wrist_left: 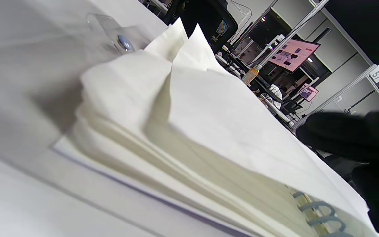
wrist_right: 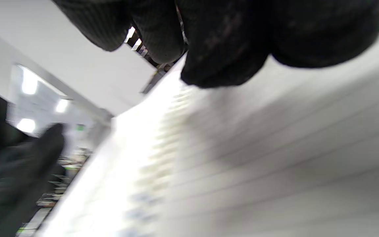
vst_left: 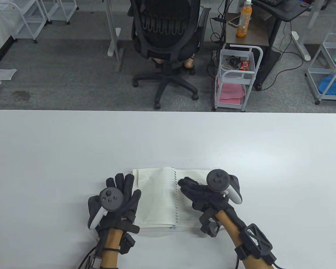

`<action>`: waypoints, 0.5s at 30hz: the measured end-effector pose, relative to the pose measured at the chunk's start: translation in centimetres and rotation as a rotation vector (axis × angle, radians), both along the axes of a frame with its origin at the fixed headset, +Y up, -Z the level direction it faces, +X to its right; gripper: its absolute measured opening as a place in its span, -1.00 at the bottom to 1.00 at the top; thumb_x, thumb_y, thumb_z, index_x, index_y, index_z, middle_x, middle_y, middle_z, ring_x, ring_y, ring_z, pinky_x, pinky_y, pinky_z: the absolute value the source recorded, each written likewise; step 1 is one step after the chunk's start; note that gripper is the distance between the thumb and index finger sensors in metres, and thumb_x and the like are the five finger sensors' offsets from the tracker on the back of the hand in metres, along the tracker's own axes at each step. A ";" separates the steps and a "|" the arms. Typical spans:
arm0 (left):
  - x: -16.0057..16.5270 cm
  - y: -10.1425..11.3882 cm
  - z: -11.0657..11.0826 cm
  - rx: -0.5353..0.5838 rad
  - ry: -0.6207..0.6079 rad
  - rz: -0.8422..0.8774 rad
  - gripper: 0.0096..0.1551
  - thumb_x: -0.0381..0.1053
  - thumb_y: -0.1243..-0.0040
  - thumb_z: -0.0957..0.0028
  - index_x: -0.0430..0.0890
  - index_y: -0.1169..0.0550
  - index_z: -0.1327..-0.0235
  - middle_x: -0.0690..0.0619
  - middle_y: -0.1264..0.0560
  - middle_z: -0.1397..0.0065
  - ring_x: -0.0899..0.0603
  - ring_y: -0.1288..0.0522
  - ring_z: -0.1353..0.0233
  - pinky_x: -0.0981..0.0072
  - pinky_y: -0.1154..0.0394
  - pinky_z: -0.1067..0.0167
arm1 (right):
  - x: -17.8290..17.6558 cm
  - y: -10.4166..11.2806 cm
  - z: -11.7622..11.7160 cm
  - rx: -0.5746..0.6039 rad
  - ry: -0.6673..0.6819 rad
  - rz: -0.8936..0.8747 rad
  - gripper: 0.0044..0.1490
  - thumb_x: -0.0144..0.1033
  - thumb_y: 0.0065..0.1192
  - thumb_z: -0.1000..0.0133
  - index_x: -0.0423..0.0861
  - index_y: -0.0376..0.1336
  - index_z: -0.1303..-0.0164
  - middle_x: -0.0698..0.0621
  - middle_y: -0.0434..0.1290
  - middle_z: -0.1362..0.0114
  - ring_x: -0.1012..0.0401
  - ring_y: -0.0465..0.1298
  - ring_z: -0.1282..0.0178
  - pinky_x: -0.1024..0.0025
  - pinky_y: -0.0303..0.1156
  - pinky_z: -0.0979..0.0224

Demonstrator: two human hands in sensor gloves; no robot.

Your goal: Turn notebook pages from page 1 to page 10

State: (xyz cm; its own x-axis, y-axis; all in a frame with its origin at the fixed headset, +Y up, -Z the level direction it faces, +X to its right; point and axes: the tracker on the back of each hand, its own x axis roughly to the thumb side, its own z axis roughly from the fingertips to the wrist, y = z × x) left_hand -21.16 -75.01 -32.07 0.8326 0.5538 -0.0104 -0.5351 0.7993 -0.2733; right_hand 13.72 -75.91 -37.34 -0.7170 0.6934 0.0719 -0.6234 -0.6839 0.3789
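Observation:
A spiral notebook lies open on the white table, lined pages on the left of its blue coil. My left hand lies flat with fingers spread, at the left page's outer edge. My right hand rests over the right page, fingers pointing toward the coil. In the left wrist view the stacked left pages fan up slightly, and the coil shows at lower right. In the right wrist view my fingertips hang just over the lined page. Neither hand grips a page that I can see.
A clear plastic cover sticks out beyond the notebook's far edge. Beyond the table's far edge stand a black office chair, a white cart and a side table with an orange bottle.

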 end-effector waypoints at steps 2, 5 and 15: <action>0.0 -0.1 0.0 -0.004 -0.002 -0.004 -0.17 0.43 0.40 -0.30 0.26 0.26 -0.74 0.09 0.47 -0.72 -0.15 0.63 -0.64 -0.18 0.60 -0.34 | 1.2 -0.8 -0.5 -0.044 -0.044 0.115 -0.33 0.02 -0.04 -0.33 -0.09 0.19 -0.57 -0.24 0.15 -0.69 0.14 0.55 0.32 0.14 0.53 0.23; 0.1 -0.1 0.0 -0.011 -0.003 -0.006 -0.17 0.43 0.40 -0.30 0.25 0.26 -0.74 0.08 0.47 -0.72 -0.16 0.63 -0.64 -0.18 0.60 -0.33 | 2.5 -2.0 -1.0 -0.059 -0.118 0.238 -0.37 0.03 -0.02 -0.33 0.06 0.11 -0.60 -0.05 -0.01 -0.73 0.23 0.50 0.33 0.23 0.52 0.24; 0.2 -0.1 0.0 -0.020 -0.005 -0.016 -0.17 0.43 0.40 -0.30 0.25 0.25 -0.75 0.08 0.47 -0.72 -0.16 0.63 -0.64 -0.18 0.60 -0.33 | 3.6 -2.7 -1.8 -0.067 -0.235 0.366 -0.15 0.17 0.13 -0.24 0.10 -0.09 -0.63 -0.05 -0.09 -0.73 0.40 0.43 0.41 0.44 0.49 0.33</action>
